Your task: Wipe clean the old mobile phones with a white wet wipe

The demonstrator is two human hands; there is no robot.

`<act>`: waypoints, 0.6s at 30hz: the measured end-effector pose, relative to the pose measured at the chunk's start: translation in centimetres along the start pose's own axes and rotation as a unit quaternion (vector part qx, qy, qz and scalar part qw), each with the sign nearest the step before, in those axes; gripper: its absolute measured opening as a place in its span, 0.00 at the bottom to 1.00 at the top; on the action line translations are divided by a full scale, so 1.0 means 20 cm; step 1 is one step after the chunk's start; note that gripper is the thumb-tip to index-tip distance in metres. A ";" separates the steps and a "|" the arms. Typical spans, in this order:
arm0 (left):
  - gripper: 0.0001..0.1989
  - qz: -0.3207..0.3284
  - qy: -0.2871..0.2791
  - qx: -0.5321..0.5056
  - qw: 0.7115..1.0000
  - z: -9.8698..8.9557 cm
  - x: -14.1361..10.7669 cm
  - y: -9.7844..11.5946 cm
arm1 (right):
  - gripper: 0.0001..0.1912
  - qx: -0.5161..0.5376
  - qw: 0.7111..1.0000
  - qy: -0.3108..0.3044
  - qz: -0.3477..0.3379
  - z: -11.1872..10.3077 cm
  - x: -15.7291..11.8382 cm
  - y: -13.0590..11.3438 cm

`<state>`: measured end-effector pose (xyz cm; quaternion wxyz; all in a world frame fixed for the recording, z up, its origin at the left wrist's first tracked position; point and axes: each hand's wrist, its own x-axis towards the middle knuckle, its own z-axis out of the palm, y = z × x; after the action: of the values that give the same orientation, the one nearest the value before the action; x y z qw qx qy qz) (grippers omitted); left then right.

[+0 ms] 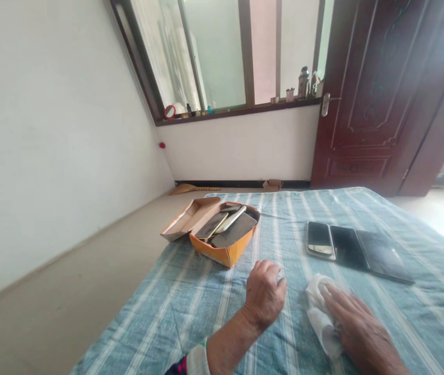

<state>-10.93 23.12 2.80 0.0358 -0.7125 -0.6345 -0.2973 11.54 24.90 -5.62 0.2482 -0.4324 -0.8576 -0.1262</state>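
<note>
My left hand (266, 291) rests loosely curled on the striped cover, with nothing visible in its fingers. A crumpled white cloth (321, 312) lies under the fingers of my right hand (357, 323), which is slightly blurred and grips it. Beyond that hand, a phone with a pale edge (320, 239), a dark phone (347, 247) and a larger dark tablet-like device (384, 255) lie side by side. An orange cardboard box (225, 254) with its lid folded back sits ahead of my left hand. Several phones (232, 221) are piled in it.
A blue cover with white stripes (190, 307) spreads under everything. A white wall (50, 130) stands at left, beyond a strip of floor (100, 260). At the back are a window sill (241, 110) with small bottles and a dark red door (374, 94).
</note>
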 end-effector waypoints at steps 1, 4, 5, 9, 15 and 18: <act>0.04 0.012 0.018 -0.003 1.000 -0.02 0.01 -0.01 | 0.30 0.000 1.000 0.002 0.000 0.00 0.00 0.00; 0.05 0.026 0.068 0.004 0.997 -0.10 0.05 -0.05 | 0.31 -0.012 1.000 0.014 -0.007 0.00 0.00 0.00; 0.05 0.024 0.086 0.009 0.996 -0.14 0.06 -0.07 | 0.31 -0.018 1.000 0.017 -0.009 0.00 0.00 0.00; 0.07 -0.005 0.124 0.084 0.989 -0.34 0.14 -0.21 | 0.31 -0.027 0.999 0.023 -0.015 -0.01 0.00 0.00; 0.10 -0.132 0.031 0.271 0.953 -0.59 0.26 -0.46 | 0.31 -0.001 1.000 0.008 0.001 -0.01 0.01 0.00; 0.10 -0.149 -0.023 0.298 0.942 -0.63 0.31 -0.53 | 0.31 0.014 1.000 -0.008 0.011 -0.01 0.00 -0.01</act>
<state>-25.42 25.14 12.57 0.1873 -0.5731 -0.7938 -0.0797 11.42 24.75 -5.37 0.2486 -0.4393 -0.8564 -0.1085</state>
